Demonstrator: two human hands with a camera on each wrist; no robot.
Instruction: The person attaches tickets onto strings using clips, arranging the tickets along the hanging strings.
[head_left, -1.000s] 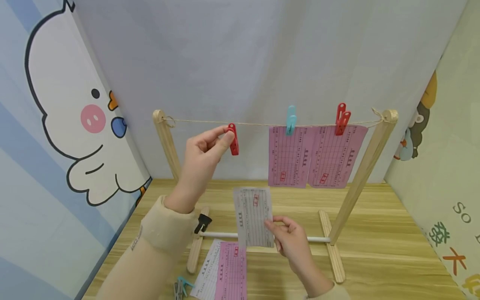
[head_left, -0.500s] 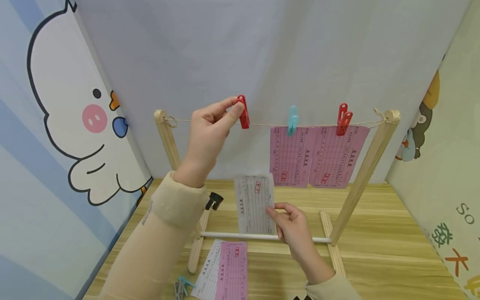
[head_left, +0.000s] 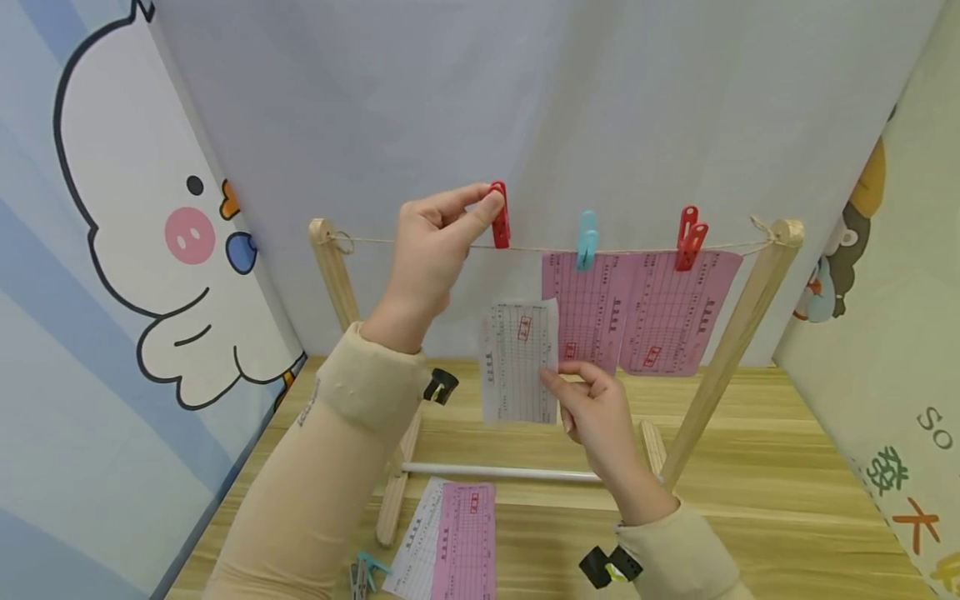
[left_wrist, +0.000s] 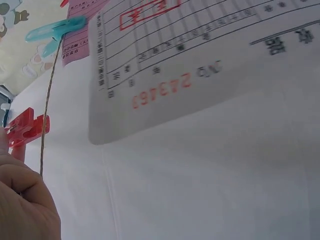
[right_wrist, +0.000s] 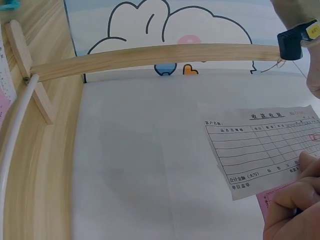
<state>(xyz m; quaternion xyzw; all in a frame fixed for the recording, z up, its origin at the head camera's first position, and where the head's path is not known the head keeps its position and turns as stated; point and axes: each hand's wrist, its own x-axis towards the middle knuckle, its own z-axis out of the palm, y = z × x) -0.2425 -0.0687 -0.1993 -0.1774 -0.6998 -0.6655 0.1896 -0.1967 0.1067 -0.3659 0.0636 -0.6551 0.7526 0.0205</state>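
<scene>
My left hand pinches a red clothespin between thumb and fingers, at the height of the string. In the left wrist view the red clothespin lies close to the string; whether its tips grip the string I cannot tell. Lower down, my right hand pinches a white receipt slip by its right edge. The slip is upright, below the string, and overlaps the left edge of a hanging pink slip. The right wrist view shows the printed receipt with my thumb on it.
A second pink slip hangs on the right. A light blue clothespin and red clothespins sit on the string. Wooden posts hold the string. On the table lie a pink slip, a white slip and more clothespins.
My left hand has risen from below the string and shifted right with the red clothespin. My right hand has lifted the white slip steadily up toward the string.
</scene>
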